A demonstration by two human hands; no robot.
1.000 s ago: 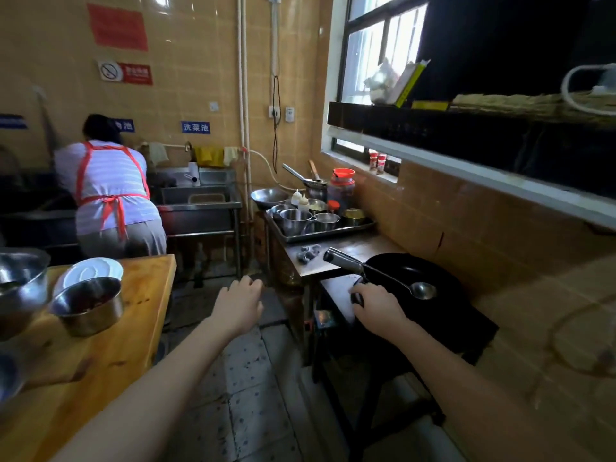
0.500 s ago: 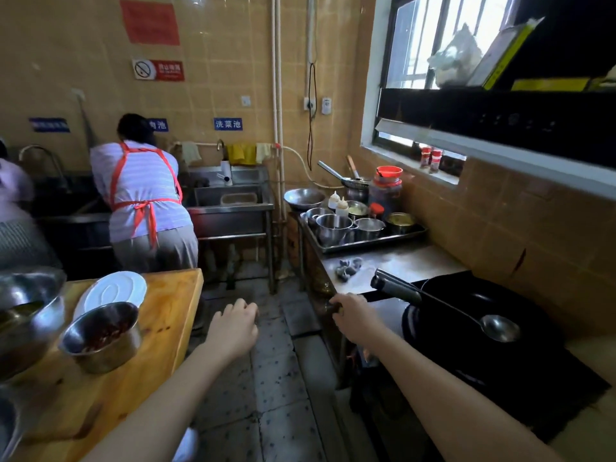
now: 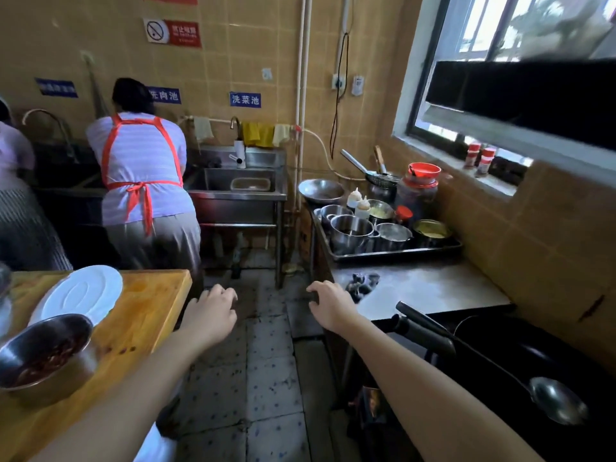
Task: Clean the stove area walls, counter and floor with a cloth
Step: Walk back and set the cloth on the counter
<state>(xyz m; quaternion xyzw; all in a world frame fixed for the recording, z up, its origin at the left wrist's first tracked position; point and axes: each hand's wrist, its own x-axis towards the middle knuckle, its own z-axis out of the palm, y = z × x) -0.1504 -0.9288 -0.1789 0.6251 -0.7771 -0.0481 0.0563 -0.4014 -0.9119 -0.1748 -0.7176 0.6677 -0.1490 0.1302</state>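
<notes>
A black wok (image 3: 520, 361) with a steel ladle (image 3: 556, 398) in it sits on the stove at the lower right. Beyond it lies a steel counter (image 3: 430, 288) with a small dark crumpled lump (image 3: 361, 283) near its front corner. My right hand (image 3: 330, 306) hovers at that corner, fingers loosely curled, holding nothing. My left hand (image 3: 210, 311) hangs over the tiled floor (image 3: 263, 378), fingers relaxed and empty. Yellow and pale cloths (image 3: 263, 133) hang on a pipe above the far sink. The tan tiled wall (image 3: 533, 228) runs along the right.
A wooden table (image 3: 143, 311) at the left carries a white plate (image 3: 80, 295) and a steel bowl (image 3: 43, 353). A tray of steel pots (image 3: 383, 238) fills the counter's far end. A person in a red apron (image 3: 143, 181) stands at the steel sink (image 3: 240, 191).
The view has moved forward along the aisle and turned left. My right hand left the wok handle area and now sits by the counter corner. My left hand stayed out in front.
</notes>
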